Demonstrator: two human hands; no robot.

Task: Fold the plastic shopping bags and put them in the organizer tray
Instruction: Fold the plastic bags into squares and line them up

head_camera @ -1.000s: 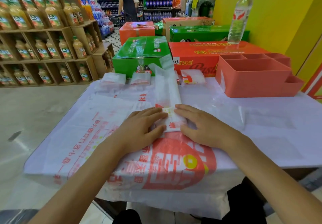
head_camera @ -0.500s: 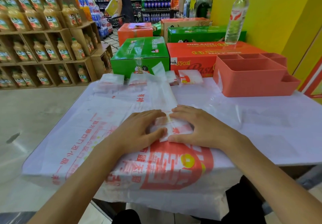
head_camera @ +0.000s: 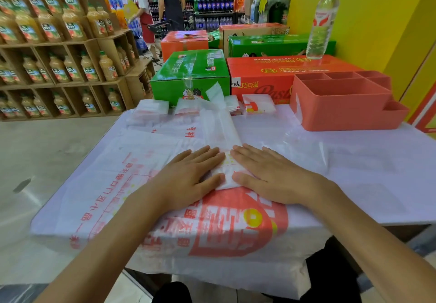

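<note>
My left hand [head_camera: 188, 175] and right hand [head_camera: 266, 175] lie flat, fingers straight, pressing the near end of a thin crinkly white plastic bag folded into a long strip [head_camera: 221, 135] that runs from between them toward 12 o'clock. Under it, glossy red-printed bags [head_camera: 236, 227] cover the table [head_camera: 377, 173]. At 1 o'clock stands the coral plastic compartmented tray [head_camera: 342, 111]; beyond are shop cartons [head_camera: 191, 76].

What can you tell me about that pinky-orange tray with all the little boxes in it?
The organizer tray looks like smooth salmon-pink plastic. It has one big compartment, smaller ones along the back, and a low one at the right end. All look empty. It stands upright on the far right of the table, untouched by either hand.
</note>
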